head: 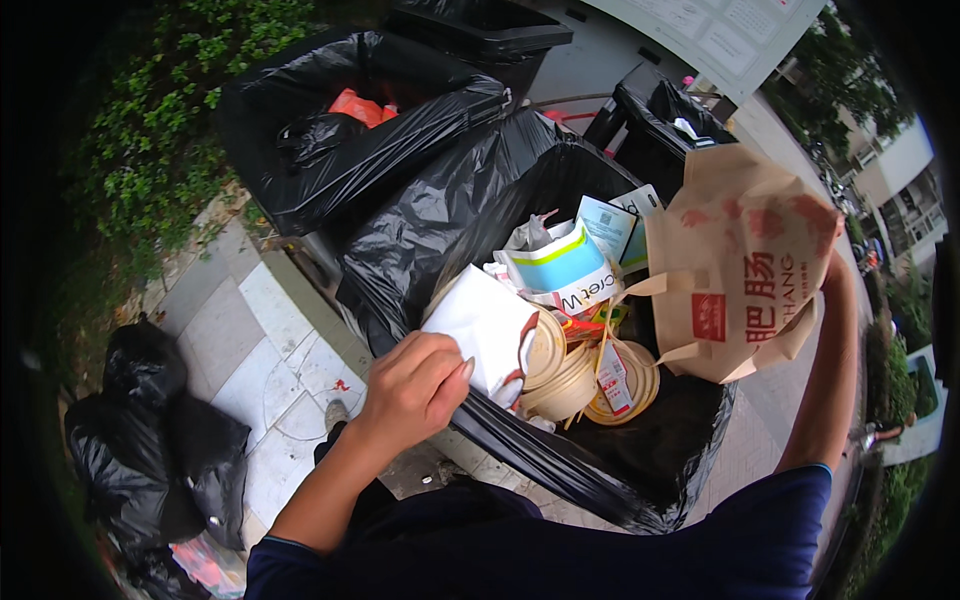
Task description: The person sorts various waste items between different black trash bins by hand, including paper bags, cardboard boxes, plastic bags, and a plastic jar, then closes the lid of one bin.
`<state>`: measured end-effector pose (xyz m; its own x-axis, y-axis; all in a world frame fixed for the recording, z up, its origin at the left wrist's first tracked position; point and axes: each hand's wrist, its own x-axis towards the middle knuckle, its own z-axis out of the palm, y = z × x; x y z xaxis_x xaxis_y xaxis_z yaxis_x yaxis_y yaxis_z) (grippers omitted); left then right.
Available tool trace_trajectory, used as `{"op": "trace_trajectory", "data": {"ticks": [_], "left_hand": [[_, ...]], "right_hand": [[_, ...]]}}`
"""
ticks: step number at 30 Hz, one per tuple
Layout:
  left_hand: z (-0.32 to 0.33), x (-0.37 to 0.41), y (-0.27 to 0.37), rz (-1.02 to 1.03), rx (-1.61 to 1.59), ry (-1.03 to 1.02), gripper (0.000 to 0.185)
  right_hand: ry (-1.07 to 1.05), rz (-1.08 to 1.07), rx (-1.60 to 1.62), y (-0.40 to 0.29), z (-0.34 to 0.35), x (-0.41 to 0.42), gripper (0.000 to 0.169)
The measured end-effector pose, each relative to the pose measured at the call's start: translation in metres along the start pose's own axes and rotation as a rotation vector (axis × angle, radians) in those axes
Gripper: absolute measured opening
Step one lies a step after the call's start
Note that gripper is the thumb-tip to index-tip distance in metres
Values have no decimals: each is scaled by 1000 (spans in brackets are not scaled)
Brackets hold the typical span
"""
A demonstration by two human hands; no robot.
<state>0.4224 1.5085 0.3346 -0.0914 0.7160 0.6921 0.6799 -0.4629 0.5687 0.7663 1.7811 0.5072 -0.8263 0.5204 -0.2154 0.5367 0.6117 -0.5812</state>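
Note:
My right hand (835, 268), mostly hidden behind a brown takeaway bag (731, 277), holds that bag up over the right side of a black-lined bin (427, 217). The bag bears red printing, and its loop handles hang toward the bin. My left hand (420, 382) is curled at the bin's near rim, against a white paper package (480, 322); whether the fingers grip it cannot be seen. Beside the package lie stacked round food containers (562, 375) and a lidded round tub (630, 386) with a label. Behind them sits a blue-and-white printed bag (562, 262).
Another lined bin (300, 172) stands beyond, holding an orange bag (364, 109). Farther back are a black bin (480, 34) and a smaller lined bin (660, 112). Tied black rubbish bags (142, 457) lie on the paving (225, 322) at left, near a leafy hedge (165, 127).

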Motion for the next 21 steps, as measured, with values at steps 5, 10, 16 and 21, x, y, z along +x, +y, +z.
{"op": "trace_trajectory", "data": {"ticks": [5,10,16,21], "left_hand": [[-74,12,-59,8,26,74,8],[-159,15,-137,-198,-20,75,5],[-243,-8,-211,-575,-62,-29,7],[-271,-24,-222,-742,-59,-140,12]], "right_hand": [[-47,172,-92,3,30,36,39],[-34,552,-231,19,121,65,38],[27,867,-298,13,219,84,37],[90,979,-287,5,243,96,36]]}}
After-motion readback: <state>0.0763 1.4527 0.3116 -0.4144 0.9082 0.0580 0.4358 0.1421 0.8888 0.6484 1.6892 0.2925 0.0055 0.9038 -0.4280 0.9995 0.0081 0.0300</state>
